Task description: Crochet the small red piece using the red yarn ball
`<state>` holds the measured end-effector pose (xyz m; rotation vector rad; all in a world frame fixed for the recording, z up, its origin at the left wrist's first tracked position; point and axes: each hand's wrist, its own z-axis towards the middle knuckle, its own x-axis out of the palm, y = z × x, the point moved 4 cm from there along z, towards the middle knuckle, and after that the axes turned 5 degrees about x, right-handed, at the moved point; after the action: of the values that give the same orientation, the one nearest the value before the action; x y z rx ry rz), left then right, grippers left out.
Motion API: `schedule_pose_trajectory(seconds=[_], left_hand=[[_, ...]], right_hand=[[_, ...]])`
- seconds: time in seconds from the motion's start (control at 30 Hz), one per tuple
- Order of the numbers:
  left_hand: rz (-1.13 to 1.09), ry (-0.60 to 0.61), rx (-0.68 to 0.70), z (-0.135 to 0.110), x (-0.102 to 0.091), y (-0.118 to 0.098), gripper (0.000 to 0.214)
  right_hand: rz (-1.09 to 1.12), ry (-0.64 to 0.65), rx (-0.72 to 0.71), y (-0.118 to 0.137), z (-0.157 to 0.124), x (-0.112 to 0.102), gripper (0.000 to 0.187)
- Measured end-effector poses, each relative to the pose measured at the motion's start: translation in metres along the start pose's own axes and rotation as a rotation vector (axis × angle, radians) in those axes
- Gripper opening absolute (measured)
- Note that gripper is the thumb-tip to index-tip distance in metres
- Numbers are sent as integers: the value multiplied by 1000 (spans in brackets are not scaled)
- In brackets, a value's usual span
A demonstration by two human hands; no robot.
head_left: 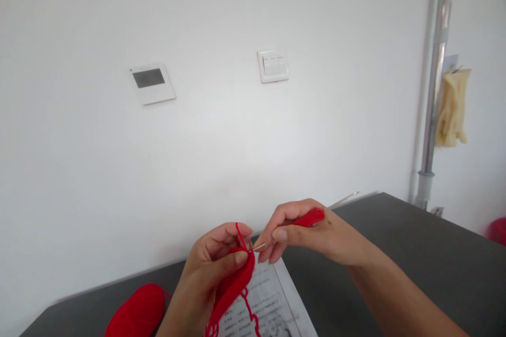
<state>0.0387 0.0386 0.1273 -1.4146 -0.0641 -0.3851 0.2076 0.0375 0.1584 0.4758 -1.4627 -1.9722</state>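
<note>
Yarn in a red ball (136,311) lies at the near left edge of the table (415,258). It looks plump, so little of it seems used up. Just right of it, the left hand (209,268) is closed on a small red piece (233,284), the thumb pressing the top edge against the curled fingers. A strand (240,233) rises over the forefinger. The piece is a narrow, curved strip of dense stitches with a loose tail dangling below it, which suggests only a few rows are worked and most of the job is left. It is held above a printed sheet (272,305) that lies at the near edge.

The hook (259,246) points its metal tip into the top edge of the piece. The right hand (308,234) pinches its red grip between the thumb and bent fingers, and a bare metal end shows behind the hand. Farther right the table is dark and plain. Pale gloves (453,108) hang on a pole (435,79) beyond its far right corner.
</note>
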Motion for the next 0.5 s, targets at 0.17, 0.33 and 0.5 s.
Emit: schedule_pose_trajectory(seconds=[0.17, 0.33, 0.5], left_hand=[[-198, 86, -29, 5, 4, 6, 27], [-320, 43, -19, 7, 5, 3, 28], [-318, -39, 16, 8, -2, 0, 29]], right_hand=[[301, 75, -20, -11, 12, 5, 21], [473, 52, -38, -23, 23, 14, 24], [341, -43, -230, -22, 20, 19, 17]])
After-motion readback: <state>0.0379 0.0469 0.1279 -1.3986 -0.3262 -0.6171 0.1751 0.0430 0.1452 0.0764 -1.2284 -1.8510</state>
